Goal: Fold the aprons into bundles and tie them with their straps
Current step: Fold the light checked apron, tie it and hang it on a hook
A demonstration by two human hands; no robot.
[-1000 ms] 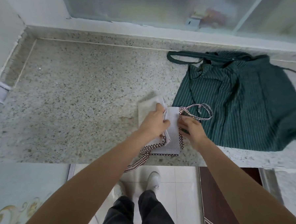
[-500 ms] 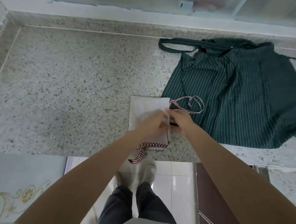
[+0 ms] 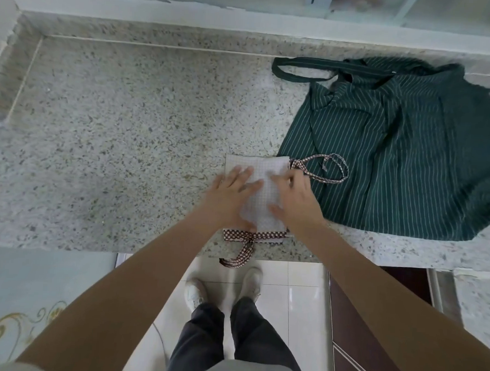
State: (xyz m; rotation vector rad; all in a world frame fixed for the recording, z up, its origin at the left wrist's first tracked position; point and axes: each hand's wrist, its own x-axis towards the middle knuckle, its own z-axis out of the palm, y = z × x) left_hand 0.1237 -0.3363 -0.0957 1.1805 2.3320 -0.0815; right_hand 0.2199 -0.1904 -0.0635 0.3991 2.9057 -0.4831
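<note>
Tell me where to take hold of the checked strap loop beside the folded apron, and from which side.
Judging by its pose, pinch the strap loop at its far right bend, coming from the right, over the green striped apron. It lies flat and open there, clear of both hands, which press the folded checked apron.

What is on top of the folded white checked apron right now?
Both hands, left hand and right hand, press flat on the folded apron. They cover much of its top; its checkered strap lies beside it, on the green striped apron.
</note>
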